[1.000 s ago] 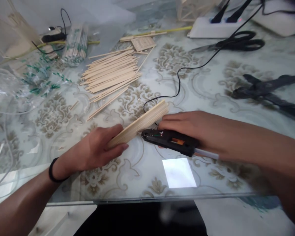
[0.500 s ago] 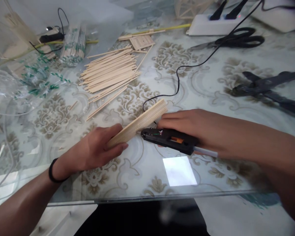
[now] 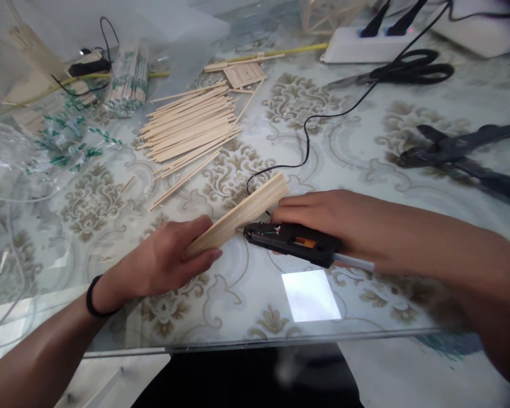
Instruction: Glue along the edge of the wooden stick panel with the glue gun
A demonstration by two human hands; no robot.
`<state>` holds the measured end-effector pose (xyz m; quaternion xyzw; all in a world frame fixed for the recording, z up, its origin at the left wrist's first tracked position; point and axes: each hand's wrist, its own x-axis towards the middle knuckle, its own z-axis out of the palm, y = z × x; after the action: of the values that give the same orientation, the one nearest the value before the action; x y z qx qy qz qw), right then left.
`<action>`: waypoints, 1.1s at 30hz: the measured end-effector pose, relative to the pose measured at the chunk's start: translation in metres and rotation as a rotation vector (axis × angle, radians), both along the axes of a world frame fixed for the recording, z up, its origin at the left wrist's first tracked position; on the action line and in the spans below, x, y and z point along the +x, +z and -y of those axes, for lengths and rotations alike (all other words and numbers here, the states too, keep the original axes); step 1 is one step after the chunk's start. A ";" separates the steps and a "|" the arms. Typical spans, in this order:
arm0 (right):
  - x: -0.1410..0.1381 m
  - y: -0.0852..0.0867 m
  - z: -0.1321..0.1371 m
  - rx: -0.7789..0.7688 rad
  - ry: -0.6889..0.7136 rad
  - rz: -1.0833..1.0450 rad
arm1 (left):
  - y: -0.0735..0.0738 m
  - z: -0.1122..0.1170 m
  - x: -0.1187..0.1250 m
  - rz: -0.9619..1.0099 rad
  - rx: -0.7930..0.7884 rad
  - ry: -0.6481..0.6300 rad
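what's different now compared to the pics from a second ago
Nothing visibly moved, was taken up or let go; only the view shifted slightly. The left hand still grips the wooden piece, the right hand still holds the glue gun pointed at it, and the stick pile stayed put.

Looks like a small craft workspace, possibly within a home, though not certain from this view alone. Suggests domestic surroundings through the glass-topped table, patterned with brown and grey floral scrolls. Points to handicraft through loose wooden sticks, a plastic-wrapped bundle of sticks, an openwork wooden frame at the back and a black glue gun. Adds to the workshop feel with black-handled scissors, a dark plier-like tool and a white power strip with two black plugs pushed in.
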<state>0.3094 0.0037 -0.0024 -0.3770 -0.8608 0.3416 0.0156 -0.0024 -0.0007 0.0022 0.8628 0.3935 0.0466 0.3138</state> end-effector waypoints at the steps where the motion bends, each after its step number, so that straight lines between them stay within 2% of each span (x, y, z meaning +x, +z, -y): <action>1: 0.000 0.000 0.000 -0.005 -0.001 0.005 | 0.000 0.000 0.000 0.001 0.003 0.000; 16: -0.003 0.003 -0.001 -0.062 -0.009 -0.013 | 0.002 0.000 0.000 -0.019 -0.052 0.010; 26: -0.001 0.000 0.000 -0.063 -0.012 -0.019 | 0.000 -0.001 -0.001 -0.020 0.019 -0.024; 33: -0.004 0.002 -0.001 -0.094 -0.020 -0.009 | -0.002 -0.001 -0.001 -0.026 -0.003 -0.012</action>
<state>0.3056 0.0045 -0.0001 -0.3846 -0.8398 0.3833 0.0050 -0.0038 0.0004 0.0006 0.8651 0.3926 0.0330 0.3104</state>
